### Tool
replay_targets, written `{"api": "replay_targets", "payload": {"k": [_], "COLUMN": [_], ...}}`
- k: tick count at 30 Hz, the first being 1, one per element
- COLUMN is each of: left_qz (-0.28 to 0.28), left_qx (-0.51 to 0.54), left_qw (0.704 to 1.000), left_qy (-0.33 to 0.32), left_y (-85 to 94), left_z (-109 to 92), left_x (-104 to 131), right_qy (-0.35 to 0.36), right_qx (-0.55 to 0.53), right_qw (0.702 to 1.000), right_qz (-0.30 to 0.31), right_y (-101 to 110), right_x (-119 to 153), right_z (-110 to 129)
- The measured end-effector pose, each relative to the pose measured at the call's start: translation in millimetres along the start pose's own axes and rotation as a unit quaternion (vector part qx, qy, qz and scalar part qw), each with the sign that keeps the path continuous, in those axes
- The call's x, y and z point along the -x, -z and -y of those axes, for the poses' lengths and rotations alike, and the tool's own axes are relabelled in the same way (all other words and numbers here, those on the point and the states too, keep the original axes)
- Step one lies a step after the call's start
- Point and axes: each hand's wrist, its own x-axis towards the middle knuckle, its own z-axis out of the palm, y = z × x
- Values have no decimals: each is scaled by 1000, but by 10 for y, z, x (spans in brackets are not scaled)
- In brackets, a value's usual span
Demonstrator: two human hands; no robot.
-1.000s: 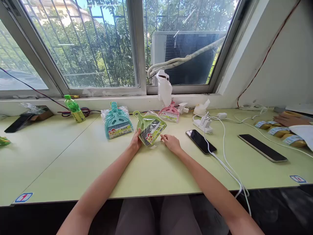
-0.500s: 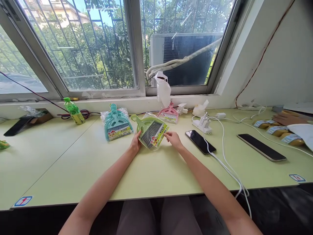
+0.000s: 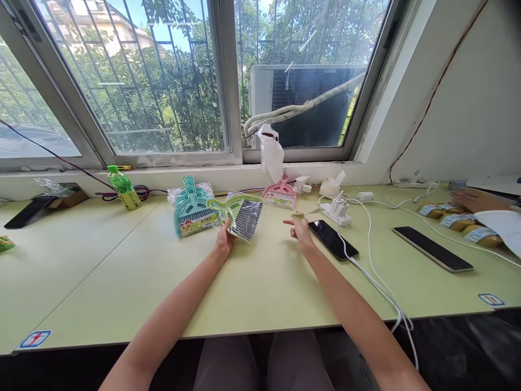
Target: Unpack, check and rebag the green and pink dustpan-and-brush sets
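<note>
My left hand [image 3: 225, 242] grips the lower edge of a green dustpan-and-brush set [image 3: 240, 214] in clear wrap and holds it tilted up off the light green table [image 3: 252, 282]. The set's handle points left, toward a teal dustpan set [image 3: 192, 209] lying beside it. My right hand [image 3: 302, 232] hovers apart from the green set, to its right, with the fingers pointing left. A small thin pale piece [image 3: 297, 215] shows at its fingertips; I cannot tell whether it is pinched. A black phone [image 3: 332, 239] lies just right of that hand.
A pink dustpan set [image 3: 280, 194] and a white bag [image 3: 271, 153] sit by the window sill. A charger [image 3: 337, 209] trails white cables past the phone. A second phone [image 3: 432, 248], yellow packets [image 3: 450, 219] and another person's hand [image 3: 472, 199] are at right. A green bottle [image 3: 124, 188] stands at left.
The green set has been lifted and tilted up by my left hand, and its coloured label no longer shows. My right hand has drawn away to the right, off the pack.
</note>
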Motion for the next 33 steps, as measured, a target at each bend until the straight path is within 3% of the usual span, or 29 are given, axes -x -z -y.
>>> {"api": "replay_targets", "payload": {"k": [4,7,12,17,23,29,33], "left_qz": [13,50,107,103,89,26,15], "left_qx": [-23,-48,-83,-106,-136,-163,-167], "left_qw": [1000,997,990,987,984,986,986], "left_qy": [2,25,49,68,72,25,-24], "left_y": [-16,-30,-42,-13,10,45,142], "left_z": [14,29,47,45,27,-20,-119], "left_x": [26,50,98,70,36,-14,-154], "right_qy": [-2,12,-27,-49,-137,-107,-83], "right_qx": [28,44,92,-22,-98,-100,-82], "right_qw": [990,981,984,969,941,953,957], "right_qz": [138,191,153,242,294,265,266], "right_y": [-195,-295,-330,-315,-260,-214,-218], "right_x": [195,288,314,282,237,188,190], "right_z": [13,-18,-89,-72,-82,-40,7]}}
